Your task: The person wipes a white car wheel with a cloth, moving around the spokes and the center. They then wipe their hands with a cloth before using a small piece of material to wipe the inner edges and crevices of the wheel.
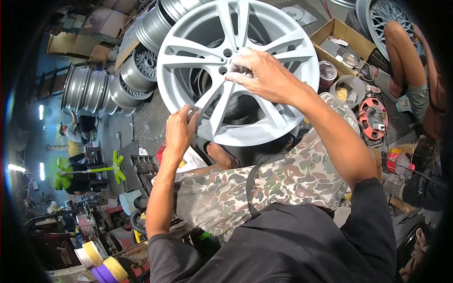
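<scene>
The big wheel is pale gray with paired spokes. Left hand and right hand curl on it; I can't tell if they pinch anything.

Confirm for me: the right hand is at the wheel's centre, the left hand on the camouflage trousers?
Not quite: the head view shows the left hand at the rim of the wheel, not on the trousers. The right hand is at the centre.

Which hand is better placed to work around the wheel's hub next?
The right hand, I'd judge: its fingers are at the hub, beside the bolt holes, while the left hand is out at the rim.
</scene>
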A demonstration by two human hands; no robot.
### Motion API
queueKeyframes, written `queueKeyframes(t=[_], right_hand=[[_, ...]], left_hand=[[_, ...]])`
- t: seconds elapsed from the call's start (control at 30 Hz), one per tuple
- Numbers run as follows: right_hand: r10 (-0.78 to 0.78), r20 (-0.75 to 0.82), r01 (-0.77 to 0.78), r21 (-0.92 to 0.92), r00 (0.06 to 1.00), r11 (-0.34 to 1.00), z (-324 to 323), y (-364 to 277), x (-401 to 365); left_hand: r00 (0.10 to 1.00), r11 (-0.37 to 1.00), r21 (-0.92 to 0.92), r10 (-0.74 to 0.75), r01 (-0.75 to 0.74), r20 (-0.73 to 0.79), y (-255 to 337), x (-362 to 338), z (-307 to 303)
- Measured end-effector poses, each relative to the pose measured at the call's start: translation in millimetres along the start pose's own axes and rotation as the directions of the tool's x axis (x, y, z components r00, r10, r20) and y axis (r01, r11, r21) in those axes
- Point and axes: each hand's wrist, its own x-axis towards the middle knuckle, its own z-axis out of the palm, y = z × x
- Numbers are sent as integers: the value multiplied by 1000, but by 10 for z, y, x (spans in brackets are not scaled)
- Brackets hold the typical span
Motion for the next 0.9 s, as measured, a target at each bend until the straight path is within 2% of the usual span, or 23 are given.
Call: queueKeyframes(t=[0.03,0.07,0.1,0.13,0.2,0.23,0.27,0.33,0.4,0.47,0.53,0.57,0.67,0.7,0.8,0.9], right_hand=[[-46,-34,46,-22,998,999,3,12,7],[-95,-69,91,-48,993,995,9,15,16],[-92,-73,89,-46,993,995,3,-2,24],[-95,-70,92,-46,993,995,-17,-35,24],[-83,-72,80,-48,994,996,-25,-57,14],[-65,-56,63,-44,996,997,-19,-61,3],[-52,-35,51,-43,998,998,-17,-81,2],[-76,-67,73,-40,995,996,56,-63,26],[-131,-96,124,-80,987,989,128,-6,31],[-104,-59,99,-88,993,991,137,25,10],[-68,-26,64,-140,997,988,135,79,-17],[-71,-43,63,-167,997,984,131,120,-44],[-62,-43,55,-147,997,988,-35,68,-99],[-75,-79,62,-146,994,987,-46,59,-105],[-73,-40,66,-154,997,986,79,95,-31],[-91,-8,89,-129,996,988,185,89,-17]], left_hand=[[1000,1000,2,-3,3,2,25,-7,-10],[997,996,53,-70,67,45,49,-14,-35],[987,986,107,-135,125,87,66,-12,-49],[987,987,109,-129,118,94,69,-19,-42],[1000,936,352,6,-6,1,59,-33,-22],[995,913,401,90,-70,-31,39,-1,22],[995,917,393,91,-73,-27,45,44,110],[980,897,411,196,-162,-42,104,292,361],[941,885,387,322,-260,-104,104,615,656],[913,883,361,374,-298,-161,128,885,926],[916,873,394,371,-288,-153,175,846,872],[935,868,416,340,-273,-97,136,734,793],[955,852,459,295,-251,-27,91,485,530],[938,834,468,346,-292,-32,68,438,481],[903,781,514,429,-355,-27,23,561,559],[858,683,559,502,-470,108,182,835,651]])
